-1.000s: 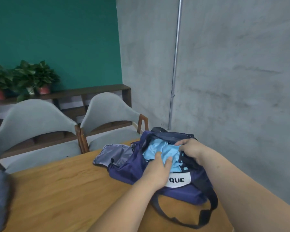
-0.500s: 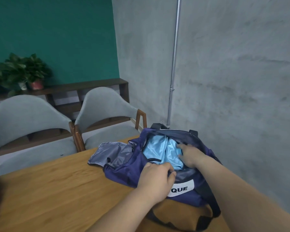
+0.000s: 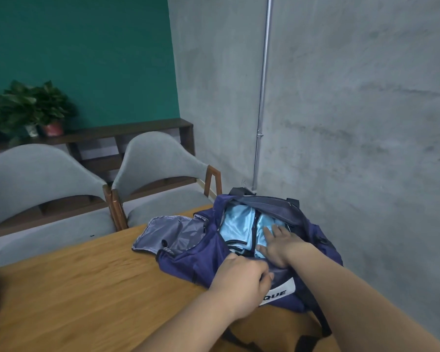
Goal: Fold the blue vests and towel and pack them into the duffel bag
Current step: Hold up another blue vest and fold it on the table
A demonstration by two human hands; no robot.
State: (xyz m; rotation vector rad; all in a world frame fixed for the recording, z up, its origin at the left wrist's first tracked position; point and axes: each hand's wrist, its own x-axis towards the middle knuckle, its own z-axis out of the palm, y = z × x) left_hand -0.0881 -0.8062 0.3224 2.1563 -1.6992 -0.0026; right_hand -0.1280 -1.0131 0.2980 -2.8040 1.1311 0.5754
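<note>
Navy-blue fabric duffel bag [image 3: 188, 262] sits at the far right end of the wooden bench [image 3: 74, 288], main mouth unzipped and gaping, its grey-lined end pocket [image 3: 163, 233] flopped open toward the two grey upholstered chairs [image 3: 153, 158]. Inside the main compartment lie folded pale-blue shiny garments [image 3: 235, 226], two bundles side by side; vest or towel cannot be told. Right hand [image 3: 281, 246] is inside the bag, fingers straight and spread, pressing flat on the right bundle; left hand [image 3: 239, 283] has fingers curled, grasping the bag's near rim beside the white printed label [image 3: 281, 290].
</note>
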